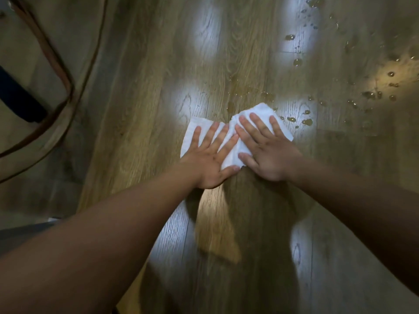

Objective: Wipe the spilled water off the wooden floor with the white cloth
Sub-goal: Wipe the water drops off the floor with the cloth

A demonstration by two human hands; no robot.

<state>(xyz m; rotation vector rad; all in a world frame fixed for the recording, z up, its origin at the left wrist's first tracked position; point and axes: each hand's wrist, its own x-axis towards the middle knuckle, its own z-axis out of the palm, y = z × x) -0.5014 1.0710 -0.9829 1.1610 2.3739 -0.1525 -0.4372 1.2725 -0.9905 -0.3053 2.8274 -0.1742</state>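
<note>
A white cloth (pixel 260 109) lies crumpled on the wooden floor (pixel 158 87) at the centre of the head view. My left hand (pixel 210 159) presses flat on its left half, fingers spread. Pressing flat on the right half is my right hand (pixel 269 152), its fingers also apart. Neither hand grips the cloth. Spilled water shows as beads just right of the cloth (pixel 307 121) and as a wet patch right above it (pixel 267 95). More drops (pixel 297 62) are scattered toward the upper right.
A beige fabric object with brown trim (pixel 56 64) and a dark blue part (pixel 20 98) fills the left side. Bright light patches reflect off the planks. My own shadow darkens the floor below the hands.
</note>
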